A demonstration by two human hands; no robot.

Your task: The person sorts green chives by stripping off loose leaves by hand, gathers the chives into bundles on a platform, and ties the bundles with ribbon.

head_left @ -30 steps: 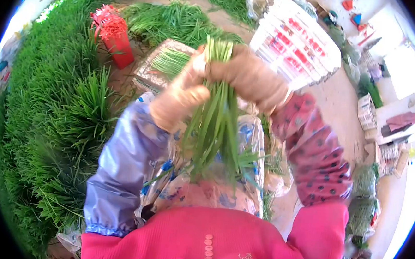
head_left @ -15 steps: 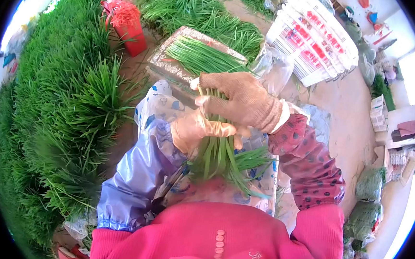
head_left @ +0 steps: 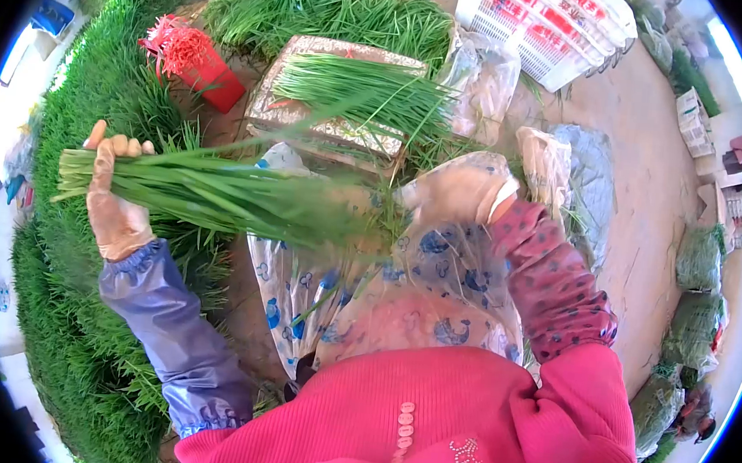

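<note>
Gloved hands and a bunch of long green leaves, head view; clock directions are taken from the centre of the view. The left hand (head_left: pixel 117 201), toward 9 o'clock, is clenched around the bunch (head_left: pixel 219 191) near its pale cut ends. The right hand (head_left: pixel 456 190), toward 2 o'clock, lies at the leafy end; blur there leaves its grasp undetermined. The bunch hangs between the two, above the near edge of a patterned plastic apron (head_left: pixel 438 249) and just short of a low block (head_left: pixel 263 108) toward 11 o'clock, which carries a second bundle (head_left: pixel 359 89).

Likely faults: no band can be made out on the bunch, so a slackened left grip could let stalks slip free; the leafy length, weakly gathered, could splay or snag on the second bundle; a hard pull by the right hand could tear blades.

Orientation: the long axis runs nearly level, cut ends toward 9 o'clock, leaf tips toward 3, with stray blades fanning toward 1.
</note>
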